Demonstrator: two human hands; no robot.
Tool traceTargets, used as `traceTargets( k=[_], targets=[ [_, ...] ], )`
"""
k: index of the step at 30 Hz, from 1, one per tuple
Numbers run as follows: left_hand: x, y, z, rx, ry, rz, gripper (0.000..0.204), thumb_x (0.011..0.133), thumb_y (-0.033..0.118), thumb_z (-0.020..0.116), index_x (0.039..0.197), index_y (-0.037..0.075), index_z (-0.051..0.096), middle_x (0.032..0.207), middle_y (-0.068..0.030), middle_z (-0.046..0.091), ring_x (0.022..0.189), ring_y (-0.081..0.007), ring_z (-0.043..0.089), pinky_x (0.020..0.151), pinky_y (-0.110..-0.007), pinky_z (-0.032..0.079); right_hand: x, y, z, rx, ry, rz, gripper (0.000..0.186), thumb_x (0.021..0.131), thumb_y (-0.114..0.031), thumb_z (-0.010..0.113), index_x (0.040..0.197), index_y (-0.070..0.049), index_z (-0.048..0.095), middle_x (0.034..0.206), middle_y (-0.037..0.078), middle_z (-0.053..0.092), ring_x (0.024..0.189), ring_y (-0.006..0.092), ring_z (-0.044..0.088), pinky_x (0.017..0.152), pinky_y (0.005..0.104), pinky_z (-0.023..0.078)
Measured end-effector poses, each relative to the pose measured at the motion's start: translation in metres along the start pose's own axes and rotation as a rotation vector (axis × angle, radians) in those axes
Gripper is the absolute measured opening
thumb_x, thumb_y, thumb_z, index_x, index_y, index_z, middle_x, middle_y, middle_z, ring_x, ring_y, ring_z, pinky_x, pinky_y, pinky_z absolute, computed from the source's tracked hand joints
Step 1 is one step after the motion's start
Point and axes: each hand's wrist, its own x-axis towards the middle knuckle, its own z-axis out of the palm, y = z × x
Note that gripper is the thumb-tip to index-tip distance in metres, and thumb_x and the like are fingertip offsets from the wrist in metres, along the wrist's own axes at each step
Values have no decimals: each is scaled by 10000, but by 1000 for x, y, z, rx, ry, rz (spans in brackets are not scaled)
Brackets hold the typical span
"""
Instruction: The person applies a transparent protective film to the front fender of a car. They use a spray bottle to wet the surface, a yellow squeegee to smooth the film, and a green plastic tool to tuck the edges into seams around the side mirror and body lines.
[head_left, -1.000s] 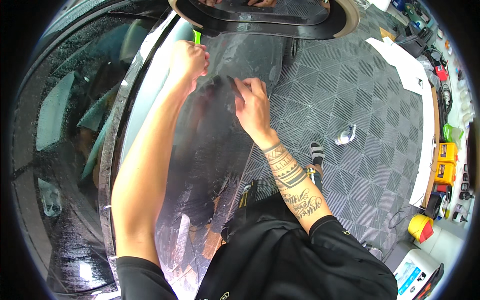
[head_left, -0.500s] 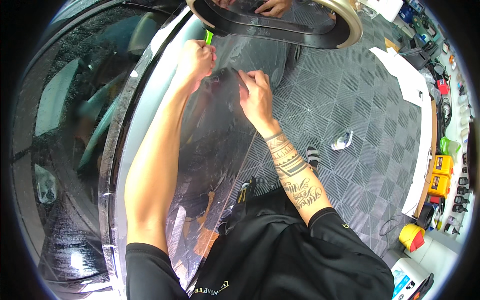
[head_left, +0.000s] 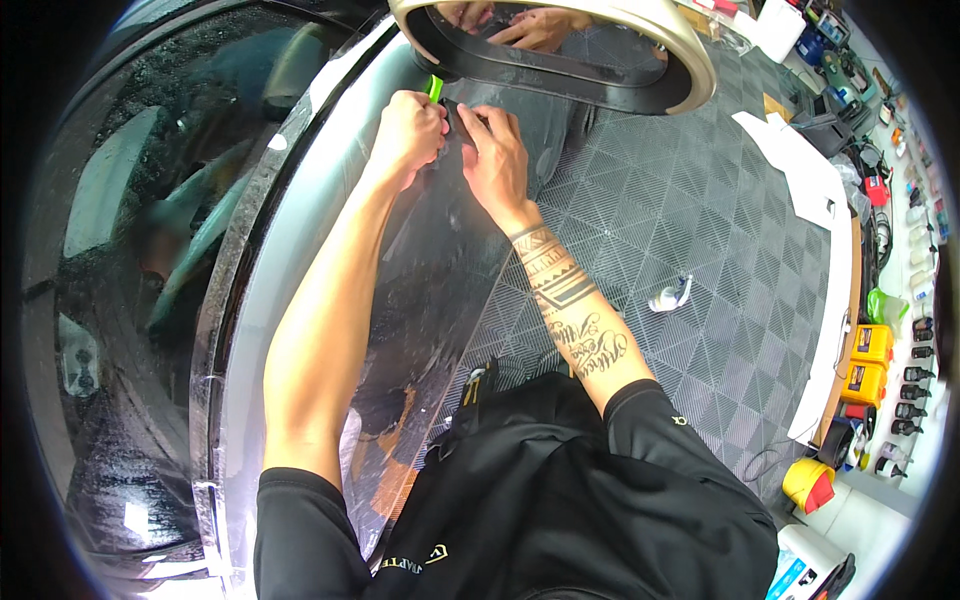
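A car door with a wet, glossy surface lies under both hands, just below a side mirror with a pale gold rim. See-through film with loose, wrinkled parts lies over the door and reaches down its side. My left hand is closed in a fist by the window line, around a bright green tool whose end sticks out above the fingers. Beside it, my right hand has thumb and fingers closed on a dark-looking edge of the film. The fingertips are partly hidden.
The wet side window is at the left. On the grey tiled floor lies a white spray bottle. Along the right stand yellow cases, several bottles and tools, and a long white panel. A yellow-and-red item sits lower right.
My right hand has moved up and left, close beside my left hand. The left hand has shifted slightly right in view, still around the green tool. The whole view has shifted a little.
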Motion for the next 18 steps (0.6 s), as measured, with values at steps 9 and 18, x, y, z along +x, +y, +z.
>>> traceTargets(
  k=[9, 18],
  targets=[
    [6, 2, 4, 70, 52, -8, 223, 937, 99, 480, 830, -55, 600, 652, -56, 550, 509, -123, 510, 407, -271, 390, 22, 34, 16, -19, -22, -233, 689, 614, 101, 673, 1271, -40, 524, 1167, 122, 529, 1053, 347, 516, 868, 414, 502],
    [28, -40, 21, 131, 208, 169, 268, 943, 129, 479, 801, -65, 598, 645, -68, 577, 503, -137, 545, 427, -292, 441, 28, 49, 33, -110, -63, -339, 583, 653, 81, 664, 1215, 8, 524, 1166, 165, 497, 1100, 398, 490, 902, 450, 477]
  ],
)
